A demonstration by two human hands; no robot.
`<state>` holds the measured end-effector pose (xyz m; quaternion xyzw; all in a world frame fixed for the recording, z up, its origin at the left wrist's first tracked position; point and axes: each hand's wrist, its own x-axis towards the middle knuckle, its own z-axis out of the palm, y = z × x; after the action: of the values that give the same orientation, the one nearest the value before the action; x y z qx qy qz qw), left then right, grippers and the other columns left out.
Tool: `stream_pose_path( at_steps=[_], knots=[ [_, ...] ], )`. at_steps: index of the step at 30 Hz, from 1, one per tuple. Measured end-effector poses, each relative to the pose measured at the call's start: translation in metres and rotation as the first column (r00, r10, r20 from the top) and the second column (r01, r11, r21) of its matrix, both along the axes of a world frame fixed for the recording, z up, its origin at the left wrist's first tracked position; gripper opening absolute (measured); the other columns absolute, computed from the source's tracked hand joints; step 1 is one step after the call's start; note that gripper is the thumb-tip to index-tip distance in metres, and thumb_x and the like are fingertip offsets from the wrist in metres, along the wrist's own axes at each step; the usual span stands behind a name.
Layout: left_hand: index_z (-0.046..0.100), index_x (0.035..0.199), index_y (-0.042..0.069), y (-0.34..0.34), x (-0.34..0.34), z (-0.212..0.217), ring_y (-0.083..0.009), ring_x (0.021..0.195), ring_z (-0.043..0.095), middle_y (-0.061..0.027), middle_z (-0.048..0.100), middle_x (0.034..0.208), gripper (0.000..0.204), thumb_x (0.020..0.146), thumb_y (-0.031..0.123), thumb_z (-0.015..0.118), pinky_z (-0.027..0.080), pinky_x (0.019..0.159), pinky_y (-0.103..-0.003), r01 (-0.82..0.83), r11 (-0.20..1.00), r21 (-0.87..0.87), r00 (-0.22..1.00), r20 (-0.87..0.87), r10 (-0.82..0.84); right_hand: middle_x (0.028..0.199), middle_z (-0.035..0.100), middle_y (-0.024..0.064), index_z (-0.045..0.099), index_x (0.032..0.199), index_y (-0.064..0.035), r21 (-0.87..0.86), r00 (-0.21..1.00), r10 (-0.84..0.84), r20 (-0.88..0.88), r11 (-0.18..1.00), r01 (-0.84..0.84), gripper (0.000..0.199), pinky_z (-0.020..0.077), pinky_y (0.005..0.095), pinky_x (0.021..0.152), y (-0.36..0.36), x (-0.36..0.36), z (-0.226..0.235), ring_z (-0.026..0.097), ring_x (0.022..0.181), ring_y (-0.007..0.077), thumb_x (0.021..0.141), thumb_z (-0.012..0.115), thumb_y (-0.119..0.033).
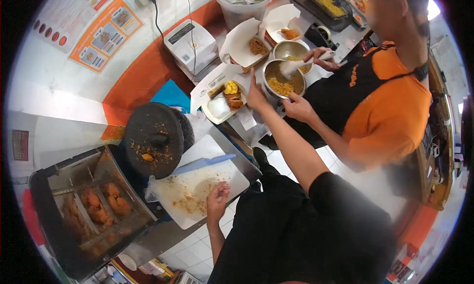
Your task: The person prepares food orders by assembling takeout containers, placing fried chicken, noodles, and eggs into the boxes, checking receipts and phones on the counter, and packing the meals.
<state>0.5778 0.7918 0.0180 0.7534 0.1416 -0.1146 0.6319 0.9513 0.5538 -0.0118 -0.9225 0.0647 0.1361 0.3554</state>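
Observation:
My right hand (pixel 256 95) reaches out with a finger stretched upward, at the right edge of an open paper food box (pixel 217 114) and just below a second open box (pixel 242 44). The nearer box contains a white lump that looks like rice, something yellow and browned pieces. Over the front edge of a white cutting board (pixel 177 203) hovers my left hand (pixel 217 197), its fingers loosely curled and nothing seen in them. Brown crumbs cover the board. A knife with a blue handle (pixel 217 160) lies across it.
A warmer with fried chicken (pixel 98 205) stands at left, beside a round dark lid (pixel 153 140) strewn with crumbs. Right of me, a co-worker in orange holds a metal bowl (pixel 269 69) of yellow food and a white utensil (pixel 291 66). A white printer-like device (pixel 191 47) stands behind.

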Motion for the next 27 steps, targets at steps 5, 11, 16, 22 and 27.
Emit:
stream_pose_path(
  at_steps=[5, 11, 16, 22, 27],
  knots=[
    [0.059, 0.133, 0.004, -0.001, -0.001, 0.02, -0.0171, 0.1, 0.068, -0.0122, 0.073, 0.11, 0.037, 0.098, 0.014, 0.066, 0.053, 0.09, -0.033, 0.095, 0.993, 0.069, 0.981, -0.178, -0.081, 0.14, 0.04, 0.035, -0.001, 0.161, -0.0318, -0.078, 0.999, -0.035, -0.032, 0.996, 0.032, 0.093, 0.0455, 0.0549, 0.102, 0.004, 0.059, -0.012, 0.051, 0.125, 0.0519, 0.09, 0.052, -0.001],
    [0.064, 0.127, 0.002, 0.023, 0.029, 0.004, -0.0186, 0.096, 0.069, -0.0121, 0.073, 0.104, 0.032, 0.098, 0.015, 0.065, 0.054, 0.089, -0.033, -0.021, 0.993, 0.12, 0.999, -0.038, 0.025, 0.126, 0.048, 0.0239, 0.037, 0.151, -0.0166, -0.15, 0.973, 0.118, 0.198, 0.985, -0.089, 0.073, 0.0482, 0.0512, 0.095, -0.015, -0.012, -0.025, 0.056, 0.112, 0.0469, 0.082, 0.052, 0.003],
    [0.069, 0.115, 0.001, 0.006, 0.123, 0.016, -0.0249, 0.088, 0.068, -0.0142, 0.07, 0.098, 0.023, 0.094, 0.009, 0.065, 0.054, 0.08, -0.037, 0.015, 0.959, 0.283, 0.979, 0.189, -0.071, 0.118, 0.055, 0.0224, 0.062, 0.117, -0.0029, -0.487, 0.926, 0.365, 0.098, 0.829, -0.275, 0.03, 0.0476, 0.0513, 0.096, -0.073, -0.096, -0.035, 0.054, 0.114, 0.0429, 0.089, 0.052, -0.004],
    [0.066, 0.112, 0.003, -0.047, 0.204, -0.013, -0.0338, 0.101, 0.062, -0.0142, 0.063, 0.109, 0.025, 0.087, 0.006, 0.066, 0.051, 0.088, -0.042, 0.242, 0.865, 0.44, 0.871, 0.294, -0.393, 0.115, 0.057, 0.0195, 0.064, 0.108, -0.0012, -0.502, 0.894, 0.392, 0.218, 0.83, -0.242, 0.022, 0.0493, 0.0489, 0.091, -0.088, -0.093, -0.048, 0.055, 0.11, 0.0397, 0.092, 0.05, -0.008],
    [0.066, 0.109, 0.003, -0.057, 0.205, -0.012, -0.0336, 0.108, 0.058, -0.0133, 0.059, 0.114, 0.023, 0.086, 0.006, 0.067, 0.049, 0.092, -0.043, 0.192, 0.842, 0.503, 0.857, 0.333, -0.394, 0.11, 0.06, 0.0203, 0.065, 0.106, 0.0016, -0.387, 0.885, 0.309, 0.348, 0.907, -0.165, 0.02, 0.0493, 0.0485, 0.089, -0.068, -0.093, -0.046, 0.058, 0.107, 0.0386, 0.092, 0.054, -0.008]
  ],
)
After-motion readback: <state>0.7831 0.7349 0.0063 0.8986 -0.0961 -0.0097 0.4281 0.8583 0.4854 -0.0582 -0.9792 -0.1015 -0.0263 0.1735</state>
